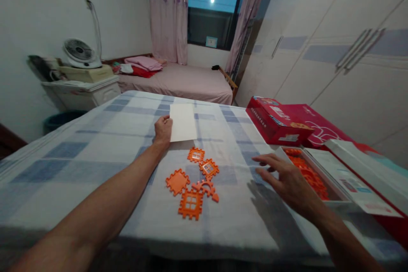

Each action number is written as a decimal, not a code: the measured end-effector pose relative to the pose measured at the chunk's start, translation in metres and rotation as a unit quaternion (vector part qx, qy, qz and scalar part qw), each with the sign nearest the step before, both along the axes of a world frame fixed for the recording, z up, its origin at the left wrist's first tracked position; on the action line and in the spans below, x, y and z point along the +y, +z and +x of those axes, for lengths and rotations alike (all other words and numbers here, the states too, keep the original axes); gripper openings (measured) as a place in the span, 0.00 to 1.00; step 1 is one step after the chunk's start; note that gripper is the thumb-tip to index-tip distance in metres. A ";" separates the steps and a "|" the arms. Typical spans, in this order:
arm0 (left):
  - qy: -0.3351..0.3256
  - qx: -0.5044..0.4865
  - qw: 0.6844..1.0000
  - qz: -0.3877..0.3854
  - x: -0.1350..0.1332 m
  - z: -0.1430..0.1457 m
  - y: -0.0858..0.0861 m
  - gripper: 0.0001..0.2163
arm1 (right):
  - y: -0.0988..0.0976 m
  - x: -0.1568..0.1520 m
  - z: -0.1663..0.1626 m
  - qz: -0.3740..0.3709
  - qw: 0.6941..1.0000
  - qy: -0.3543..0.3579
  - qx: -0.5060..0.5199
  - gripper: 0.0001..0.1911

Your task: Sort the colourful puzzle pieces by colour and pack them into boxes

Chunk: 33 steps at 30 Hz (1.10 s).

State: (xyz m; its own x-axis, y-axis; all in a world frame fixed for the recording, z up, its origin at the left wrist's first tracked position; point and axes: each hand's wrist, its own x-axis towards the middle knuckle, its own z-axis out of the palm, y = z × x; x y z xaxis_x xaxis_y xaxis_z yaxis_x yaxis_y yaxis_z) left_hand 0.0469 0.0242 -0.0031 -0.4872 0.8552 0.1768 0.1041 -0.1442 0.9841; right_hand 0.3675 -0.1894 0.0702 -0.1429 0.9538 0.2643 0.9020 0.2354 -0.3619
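My left hand (pixel 163 129) grips the left edge of a blank cream card (pixel 183 122), holding it tilted up over the checked tablecloth. Just below the card lie several orange plastic interlocking pieces with toothed edges: window-like ones such as this square piece (pixel 190 204), a solid panel (pixel 177 181) and a curved piece (pixel 207 188). My right hand (pixel 276 174) hovers above the cloth to the right of them, fingers apart and nothing in it. Close beside that hand is an open box (pixel 341 195) filled with more orange pieces (pixel 307 172).
A red box (pixel 277 121) stands at the table's right side, with a flat crimson package (pixel 318 123) behind it. A white lid-like box part (pixel 366 174) lies at the right edge. Beyond the table are a bed (pixel 191 78) and a small fan (pixel 79 53).
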 end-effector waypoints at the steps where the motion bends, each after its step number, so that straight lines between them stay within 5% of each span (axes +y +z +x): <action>1: -0.001 -0.003 1.000 0.003 0.001 0.000 -0.001 0.21 | -0.001 -0.001 -0.020 -0.029 0.998 0.045 0.015 0.16; 4: -0.009 -0.010 1.000 0.011 0.000 0.000 -0.002 0.21 | -0.008 0.002 -0.069 -0.067 0.991 0.114 0.026 0.17; 9: -0.015 -0.016 1.000 0.018 -0.001 0.001 -0.002 0.21 | -0.021 0.025 -0.105 -0.087 0.994 0.063 -0.035 0.17; 17: -0.015 -0.011 1.000 0.016 0.000 0.002 -0.001 0.19 | -0.030 0.043 -0.100 -0.134 0.991 0.002 -0.027 0.13; 23: -0.012 -0.012 1.000 0.016 -0.001 0.002 0.000 0.18 | -0.036 0.049 -0.094 -0.092 0.995 -0.010 -0.022 0.13; 33: -0.014 -0.024 0.999 0.017 -0.002 0.003 0.001 0.18 | -0.023 0.062 -0.090 -0.090 0.991 -0.009 -0.102 0.09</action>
